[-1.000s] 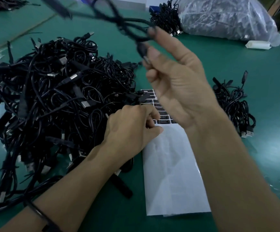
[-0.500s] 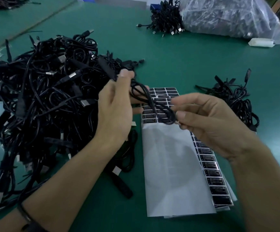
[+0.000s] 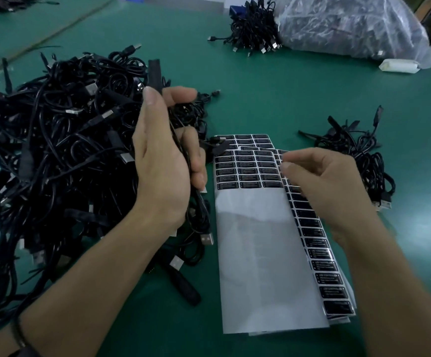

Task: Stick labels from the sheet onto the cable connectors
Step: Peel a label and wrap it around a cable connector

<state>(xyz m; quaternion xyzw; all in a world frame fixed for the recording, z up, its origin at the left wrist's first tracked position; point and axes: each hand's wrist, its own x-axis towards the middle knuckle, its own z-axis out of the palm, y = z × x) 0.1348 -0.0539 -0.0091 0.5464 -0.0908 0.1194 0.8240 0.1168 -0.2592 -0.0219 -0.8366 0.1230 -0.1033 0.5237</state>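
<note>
My left hand (image 3: pixel 166 161) grips a black cable, its long flat connector (image 3: pixel 154 73) sticking up above my thumb and the cord hanging below my palm. The label sheet (image 3: pixel 255 243) lies flat on the green table, rows of small black labels at its top, its lower part bare white backing. My right hand (image 3: pixel 322 181) rests over the sheet's right side, thumb and forefinger pinching at a black label (image 3: pixel 282 153) near the upper right corner. More label sheets show under its right edge.
A big heap of black cables (image 3: pixel 55 150) fills the left. A smaller cable pile (image 3: pixel 358 161) lies right of the sheet. At the back are a cable bundle (image 3: pixel 253 34), a clear plastic bag of cables (image 3: pixel 350 27) and a white block (image 3: pixel 399 66).
My right hand let go of the cable and came down onto the sheet's labels. My left hand lifted the cable upright, with the connector now above the thumb.
</note>
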